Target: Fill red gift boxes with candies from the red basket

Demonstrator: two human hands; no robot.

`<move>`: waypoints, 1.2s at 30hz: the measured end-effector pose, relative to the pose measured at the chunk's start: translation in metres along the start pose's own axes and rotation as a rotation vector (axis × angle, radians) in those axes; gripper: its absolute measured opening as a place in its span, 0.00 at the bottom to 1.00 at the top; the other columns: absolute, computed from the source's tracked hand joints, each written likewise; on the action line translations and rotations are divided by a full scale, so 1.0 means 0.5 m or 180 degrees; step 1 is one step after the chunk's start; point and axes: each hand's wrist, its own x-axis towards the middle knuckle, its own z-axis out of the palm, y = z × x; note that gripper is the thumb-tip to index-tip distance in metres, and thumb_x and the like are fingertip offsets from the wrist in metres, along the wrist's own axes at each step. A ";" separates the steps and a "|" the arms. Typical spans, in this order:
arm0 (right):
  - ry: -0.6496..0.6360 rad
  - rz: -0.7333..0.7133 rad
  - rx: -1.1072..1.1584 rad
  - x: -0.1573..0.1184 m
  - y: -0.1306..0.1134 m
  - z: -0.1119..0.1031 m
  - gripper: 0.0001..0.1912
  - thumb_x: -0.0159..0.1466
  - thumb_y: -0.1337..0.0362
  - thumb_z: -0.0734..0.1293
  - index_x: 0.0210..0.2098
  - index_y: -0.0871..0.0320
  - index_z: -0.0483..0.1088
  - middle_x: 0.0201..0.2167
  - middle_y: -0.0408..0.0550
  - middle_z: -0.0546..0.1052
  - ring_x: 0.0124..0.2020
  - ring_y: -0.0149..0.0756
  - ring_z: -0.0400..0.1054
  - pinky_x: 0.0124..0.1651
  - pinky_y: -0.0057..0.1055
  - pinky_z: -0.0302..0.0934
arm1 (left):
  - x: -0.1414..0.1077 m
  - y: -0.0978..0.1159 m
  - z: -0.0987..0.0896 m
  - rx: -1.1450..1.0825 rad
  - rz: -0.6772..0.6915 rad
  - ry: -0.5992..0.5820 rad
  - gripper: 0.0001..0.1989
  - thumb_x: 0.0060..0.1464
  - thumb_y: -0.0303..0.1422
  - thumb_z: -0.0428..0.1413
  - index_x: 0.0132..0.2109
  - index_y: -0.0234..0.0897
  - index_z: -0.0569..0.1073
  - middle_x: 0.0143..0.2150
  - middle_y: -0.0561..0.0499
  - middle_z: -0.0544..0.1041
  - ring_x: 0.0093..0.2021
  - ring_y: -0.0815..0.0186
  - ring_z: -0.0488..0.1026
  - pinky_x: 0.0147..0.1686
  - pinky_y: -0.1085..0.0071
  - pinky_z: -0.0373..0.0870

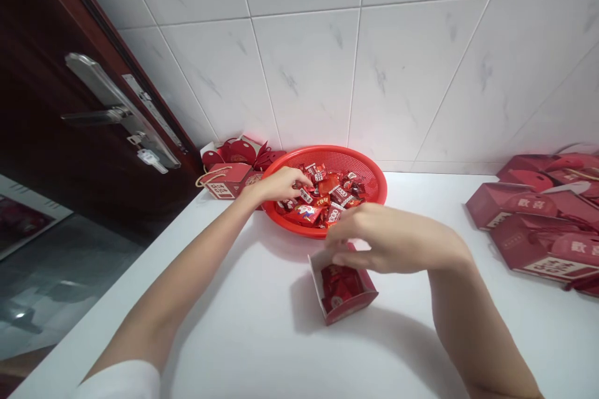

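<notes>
A red plastic basket (373,182) with wrapped candies (329,190) stands against the wall. My left hand (283,186) reaches over its left side, fingers curled at the candies; whether a candy is between them I cannot make out. In front of the basket, an open red box (354,303) holds several red-wrapped pieces (339,287). Over the back right edge of this box is my right hand (374,235), its fingers bent downward and slightly blurred. What the right fingertips hold, if anything, is hidden.
Red boxes with cord handles (228,179) sit left of the basket, by the wall. More red boxes (545,243) are grouped at the right on the white table (243,330). A dark door (42,75) with a metal handle is at the left.
</notes>
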 end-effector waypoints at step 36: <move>0.0963 0.1002 0.0269 -0.038 0.127 -0.018 0.14 0.69 0.59 0.62 0.43 0.57 0.76 0.41 0.49 0.81 0.38 0.37 0.75 0.39 0.32 0.65 | 0.020 -0.053 0.020 0.0100 -0.0401 0.0378 0.16 0.56 0.31 0.53 0.46 0.36 0.82 0.48 0.45 0.83 0.48 0.57 0.78 0.51 0.67 0.70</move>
